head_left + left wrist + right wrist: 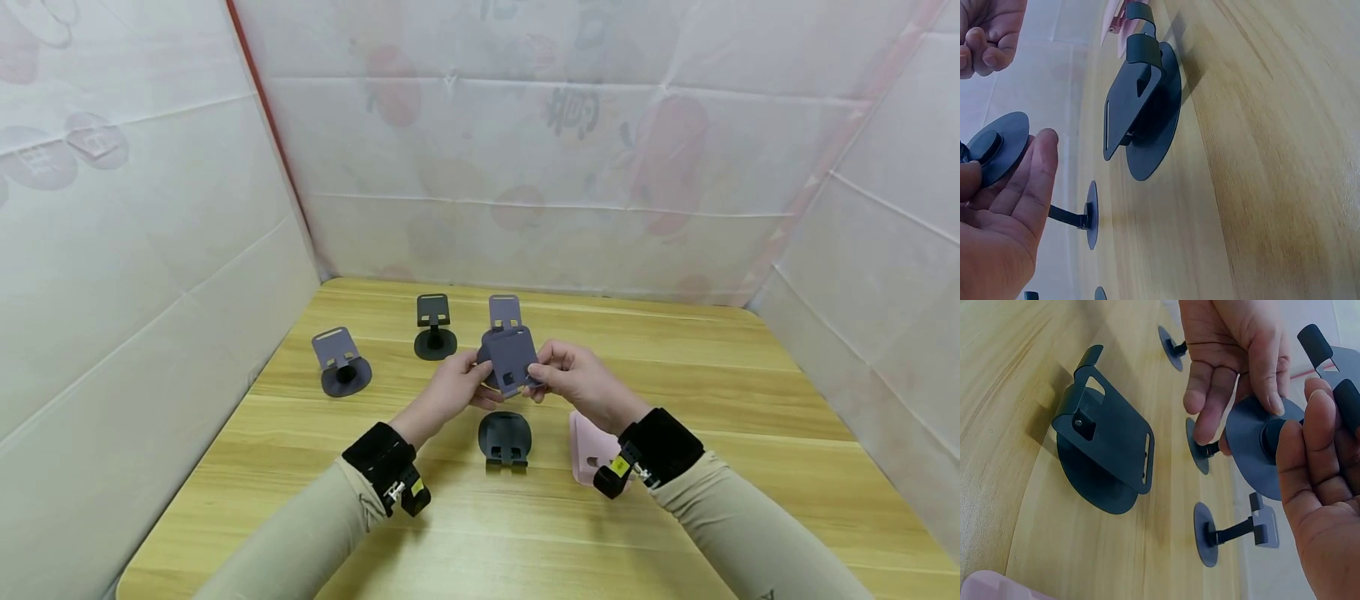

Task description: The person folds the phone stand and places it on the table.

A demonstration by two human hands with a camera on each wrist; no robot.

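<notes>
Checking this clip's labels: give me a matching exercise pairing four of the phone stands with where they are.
Things:
1. grey-purple stand
2. black folded stand
3. pink stand
4. grey upright stand

Places:
A. on the table, far left
B. held up by the left hand and the right hand
C. on the table, partly hidden under the right wrist
D. lying on the table just below the hands

Pairs: 1-B, 2-D, 3-C, 4-A
</notes>
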